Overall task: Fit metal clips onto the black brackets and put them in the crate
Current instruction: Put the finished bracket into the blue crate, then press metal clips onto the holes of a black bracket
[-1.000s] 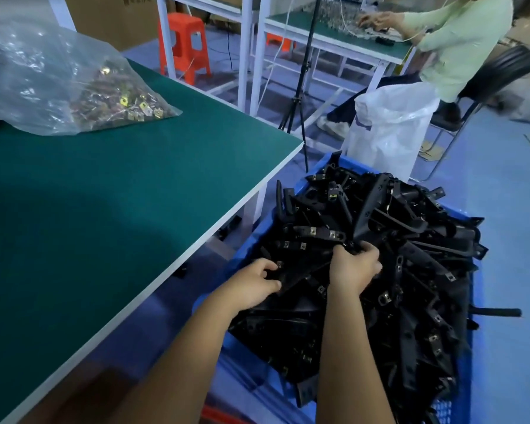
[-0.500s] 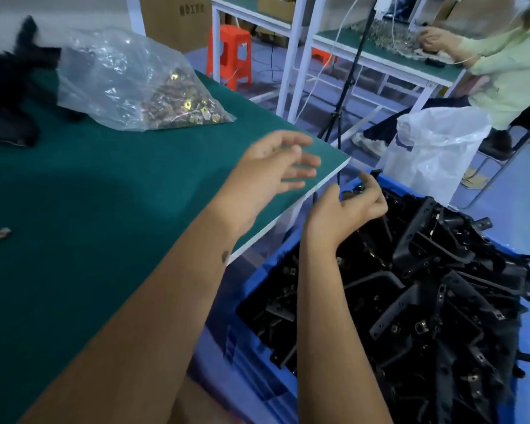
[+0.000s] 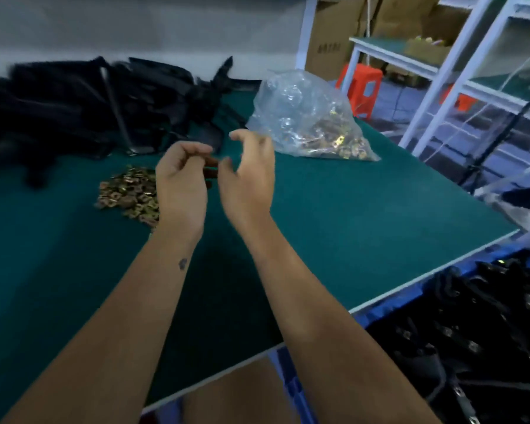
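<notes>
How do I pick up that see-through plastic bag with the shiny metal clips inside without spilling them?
Probably best to grip the clear plastic bag by its crumpled empty upper part, coming down from above. The brass-coloured metal clips lie heaped low at its right end on the green table, so lifting from the puffed top should let them settle to the bottom. Whether the bag's mouth is closed cannot be seen.

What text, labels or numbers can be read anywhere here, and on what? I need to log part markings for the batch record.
Cardboard box: a short dark print on its face, too blurred to read.
Clear plastic bag of metal clips, loose metal clips, black brackets and blue crate: no legible marking.
Nothing else carries readable text.
</notes>
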The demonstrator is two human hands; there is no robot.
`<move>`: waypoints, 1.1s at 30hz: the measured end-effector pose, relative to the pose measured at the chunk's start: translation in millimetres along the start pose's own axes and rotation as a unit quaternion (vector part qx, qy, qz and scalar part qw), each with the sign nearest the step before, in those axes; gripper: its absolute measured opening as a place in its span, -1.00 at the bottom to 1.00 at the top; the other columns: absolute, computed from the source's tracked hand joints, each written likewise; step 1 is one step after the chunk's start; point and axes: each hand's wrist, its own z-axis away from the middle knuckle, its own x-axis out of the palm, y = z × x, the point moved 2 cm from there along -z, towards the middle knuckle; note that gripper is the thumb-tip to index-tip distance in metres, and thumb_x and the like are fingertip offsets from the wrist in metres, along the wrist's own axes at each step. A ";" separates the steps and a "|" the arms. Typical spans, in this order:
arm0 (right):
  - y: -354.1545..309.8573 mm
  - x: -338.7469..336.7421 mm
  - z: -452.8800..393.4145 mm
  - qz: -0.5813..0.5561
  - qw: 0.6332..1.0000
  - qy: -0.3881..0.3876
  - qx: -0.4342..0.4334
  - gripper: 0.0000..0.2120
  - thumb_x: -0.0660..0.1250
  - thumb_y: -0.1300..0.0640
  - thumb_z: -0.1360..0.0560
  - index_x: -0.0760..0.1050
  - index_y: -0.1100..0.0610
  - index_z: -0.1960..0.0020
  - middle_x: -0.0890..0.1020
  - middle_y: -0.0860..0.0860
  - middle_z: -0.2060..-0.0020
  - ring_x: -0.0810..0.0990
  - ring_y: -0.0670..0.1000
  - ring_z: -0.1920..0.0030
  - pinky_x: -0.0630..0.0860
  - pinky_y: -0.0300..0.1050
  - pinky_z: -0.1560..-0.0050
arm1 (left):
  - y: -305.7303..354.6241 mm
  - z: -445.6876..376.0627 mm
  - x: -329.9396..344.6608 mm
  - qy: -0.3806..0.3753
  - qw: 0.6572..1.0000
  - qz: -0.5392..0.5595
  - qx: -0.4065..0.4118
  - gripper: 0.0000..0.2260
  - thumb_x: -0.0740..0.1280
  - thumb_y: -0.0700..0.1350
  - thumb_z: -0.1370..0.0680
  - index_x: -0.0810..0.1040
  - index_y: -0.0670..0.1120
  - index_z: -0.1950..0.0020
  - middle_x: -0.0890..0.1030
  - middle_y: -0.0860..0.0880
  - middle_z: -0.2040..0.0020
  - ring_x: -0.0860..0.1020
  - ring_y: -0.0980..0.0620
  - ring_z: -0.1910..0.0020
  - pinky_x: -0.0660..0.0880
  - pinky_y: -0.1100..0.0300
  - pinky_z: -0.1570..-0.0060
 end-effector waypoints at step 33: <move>7.1 79.2 -31.3 0.016 0.974 0.094 -0.205 -0.86 0.39 0.35 -0.48 0.69 0.25 0.01 0.62 0.12 -0.04 0.44 0.02 -0.09 0.32 -0.44 -0.12 | -22.6 -46.1 -95.7 0.067 0.993 -0.095 0.011 -0.86 0.29 -0.10 -0.59 0.60 0.14 0.01 0.67 0.15 0.05 0.59 0.28 0.14 0.48 0.35 0.14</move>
